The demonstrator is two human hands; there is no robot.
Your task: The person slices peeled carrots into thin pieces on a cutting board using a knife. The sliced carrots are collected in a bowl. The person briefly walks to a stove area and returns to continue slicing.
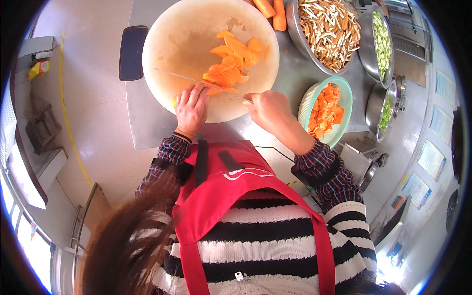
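My right hand [270,111] is closed round the handle of a kitchen knife [189,78], whose thin blade points left across a round cutting board [167,37]. At the near side of the board my left hand [191,107] presses with bent fingers on a carrot piece [212,90], close behind the blade. Most of that piece is hidden under the fingers. Beyond the blade, overlapping carrot slices [231,59] spread in a loose pile toward the far right of the board.
A phone [132,53] lies left of the board on the metal table [152,132]. At right stand a green basket [304,110] of carrot slices and a steel bowl [294,37] of brown-and-white strips. Whole carrots [279,14] lie behind; more steel bowls [367,46] hold green pieces.
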